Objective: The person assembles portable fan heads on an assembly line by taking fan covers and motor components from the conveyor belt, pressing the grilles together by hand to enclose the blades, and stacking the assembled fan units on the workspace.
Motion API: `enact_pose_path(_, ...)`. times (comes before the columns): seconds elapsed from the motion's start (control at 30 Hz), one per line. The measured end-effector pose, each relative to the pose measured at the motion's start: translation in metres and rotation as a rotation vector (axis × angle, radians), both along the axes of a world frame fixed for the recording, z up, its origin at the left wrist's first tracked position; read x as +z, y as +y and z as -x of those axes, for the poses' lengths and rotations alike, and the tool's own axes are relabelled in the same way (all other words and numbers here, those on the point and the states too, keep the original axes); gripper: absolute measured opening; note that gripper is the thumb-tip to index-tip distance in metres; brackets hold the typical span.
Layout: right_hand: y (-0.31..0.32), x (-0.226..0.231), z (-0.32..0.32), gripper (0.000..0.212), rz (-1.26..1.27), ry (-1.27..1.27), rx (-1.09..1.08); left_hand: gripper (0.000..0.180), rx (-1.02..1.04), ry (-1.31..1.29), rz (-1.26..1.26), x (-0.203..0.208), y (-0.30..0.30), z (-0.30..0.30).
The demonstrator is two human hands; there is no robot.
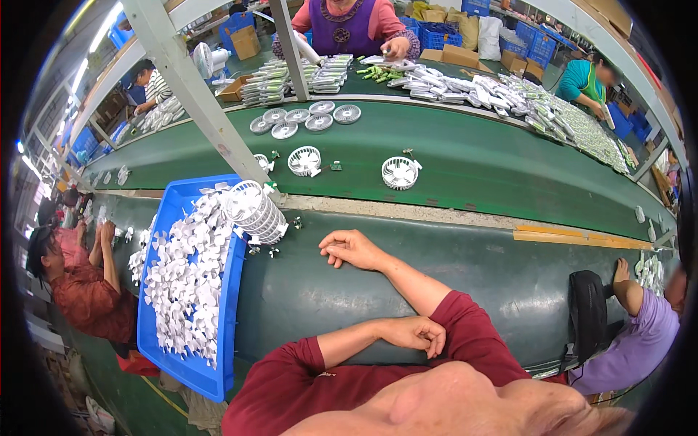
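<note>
My right hand (352, 249) rests on the dark green table, its fingers loosely bent and a little apart, holding nothing. My left arm lies across in front of me; my left hand (414, 334) is curled in beside my right sleeve, with nothing seen in it. Left of my right hand stands a leaning stack of white round fan guards (256, 212), with small circuit boards (297, 222) by it. A blue tray (231, 320) full of white fan blades (185, 283) lies to my left.
Beyond a raised ledge (363, 208) runs a green conveyor belt (465, 171) bearing fan guards (400, 173) and grey round covers (284, 130). A slanting metal post (196, 94) rises behind the tray. Co-workers sit left, right and opposite. A black bag (587, 312) lies at right.
</note>
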State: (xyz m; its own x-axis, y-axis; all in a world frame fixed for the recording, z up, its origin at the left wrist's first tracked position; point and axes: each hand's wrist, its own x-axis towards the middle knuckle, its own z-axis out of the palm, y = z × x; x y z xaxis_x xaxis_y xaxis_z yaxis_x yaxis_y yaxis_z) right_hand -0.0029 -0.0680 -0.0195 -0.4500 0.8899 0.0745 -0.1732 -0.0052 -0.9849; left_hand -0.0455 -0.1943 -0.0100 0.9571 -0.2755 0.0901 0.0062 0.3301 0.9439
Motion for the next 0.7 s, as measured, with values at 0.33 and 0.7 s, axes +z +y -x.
enact_pose_path(0.33,0.01,-0.007,0.0,0.02,0.028,0.037,0.044,0.033,0.442,-0.224,-0.372,0.104,0.101,-0.032)
enact_pose_path(0.7,-0.003,-0.008,-0.006,0.038,-0.248,-0.138,-0.192,0.045,1.256,0.344,-1.461,0.028,0.264,-0.114)
